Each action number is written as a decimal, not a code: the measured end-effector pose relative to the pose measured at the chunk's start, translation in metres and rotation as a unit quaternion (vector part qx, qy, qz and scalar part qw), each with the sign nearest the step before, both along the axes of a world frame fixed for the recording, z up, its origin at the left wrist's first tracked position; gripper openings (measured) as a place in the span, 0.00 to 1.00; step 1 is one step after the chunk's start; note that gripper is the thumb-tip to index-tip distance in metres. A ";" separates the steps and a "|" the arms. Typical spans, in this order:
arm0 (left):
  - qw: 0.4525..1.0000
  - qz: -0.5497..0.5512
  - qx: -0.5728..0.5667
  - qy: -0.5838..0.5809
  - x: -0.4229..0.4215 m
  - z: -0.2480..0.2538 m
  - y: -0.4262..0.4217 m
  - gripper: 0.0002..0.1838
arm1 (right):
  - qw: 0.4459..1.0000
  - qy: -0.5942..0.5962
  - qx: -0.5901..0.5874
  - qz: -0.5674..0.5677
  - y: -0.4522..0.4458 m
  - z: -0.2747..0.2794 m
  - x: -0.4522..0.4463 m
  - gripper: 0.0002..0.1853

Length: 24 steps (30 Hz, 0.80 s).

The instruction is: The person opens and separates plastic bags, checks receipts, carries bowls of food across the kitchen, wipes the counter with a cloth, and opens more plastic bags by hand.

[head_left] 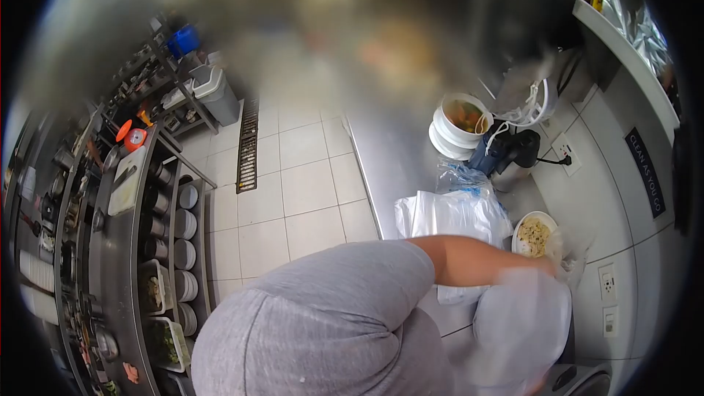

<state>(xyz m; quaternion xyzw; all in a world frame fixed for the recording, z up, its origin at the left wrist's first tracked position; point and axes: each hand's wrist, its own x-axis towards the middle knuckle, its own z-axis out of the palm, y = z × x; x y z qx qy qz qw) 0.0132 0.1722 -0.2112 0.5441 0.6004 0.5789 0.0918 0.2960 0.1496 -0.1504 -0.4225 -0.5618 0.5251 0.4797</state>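
My left arm, in a grey sleeve, reaches right across the counter. My left hand (539,265), blurred by motion, is at the top edge of a translucent plastic bag (521,323) and appears to grip it. Only a sliver of skin from my right hand (541,383) shows at the bag's lower edge; its fingers are hidden. Just beyond my left hand sits a white bowl of fried rice (534,235), with crumpled clear plastic (573,249) beside it. A stack of flat plastic bags (458,214) lies on the counter past my forearm.
A white tub with food (466,119) stands farther along the metal counter (389,169), near a dark device with a cable (517,148). Wall sockets (607,282) are at right. Across the tiled floor (304,176), shelving holds stacked plates (186,255), and a grey bin (218,99) stands beyond.
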 end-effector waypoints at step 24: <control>0.873 0.298 -0.180 -0.341 0.011 0.126 -0.629 0.18 | 0.954 -0.016 -0.195 0.228 -0.315 0.047 -0.115 0.13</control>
